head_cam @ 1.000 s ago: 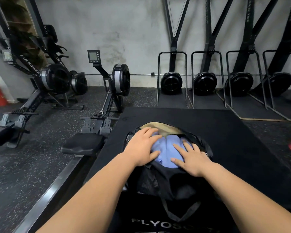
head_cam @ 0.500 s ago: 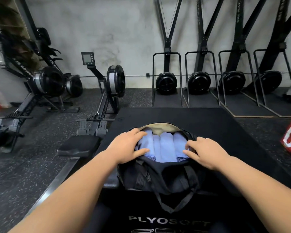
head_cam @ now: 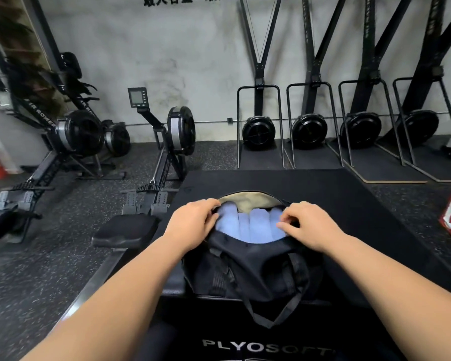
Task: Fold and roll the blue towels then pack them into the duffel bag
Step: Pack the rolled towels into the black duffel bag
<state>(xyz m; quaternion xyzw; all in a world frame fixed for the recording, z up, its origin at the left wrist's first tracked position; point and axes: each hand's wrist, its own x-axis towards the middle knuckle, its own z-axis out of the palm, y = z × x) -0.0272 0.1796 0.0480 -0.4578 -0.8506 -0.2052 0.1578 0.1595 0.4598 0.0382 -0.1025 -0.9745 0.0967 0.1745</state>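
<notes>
Blue towels (head_cam: 248, 226) fill duffel bag (head_cam: 248, 269) on PLYOSOFT box (head_cam: 198, 321); left hand (head_cam: 193, 225) and right hand (head_cam: 310, 225) grip rim.

Duffel bag (head_cam: 248, 267), lower centre: black woven cloth, looking matt; webbing strap (head_cam: 284, 311) hanging flat and ribbed. Lining (head_cam: 250, 203) showing tan, smooth cloth. Towels (head_cam: 248, 225) looking soft, pale blue terry, matt. Box (head_cam: 349, 204) under bag showing black, vinyl-like skin with faint sheen. Floor (head_cam: 50, 269), left: speckled rubber, looking rough. Wall (head_cam: 180, 48), top: mottled concrete, matt. Rower rail (head_cam: 94, 285) gleaming as bare brushed metal; flywheel housing (head_cam: 181, 130) looking like black plastic, slightly glossy. Tube frames (head_cam: 258, 87), upper right: black-painted metal.
</notes>
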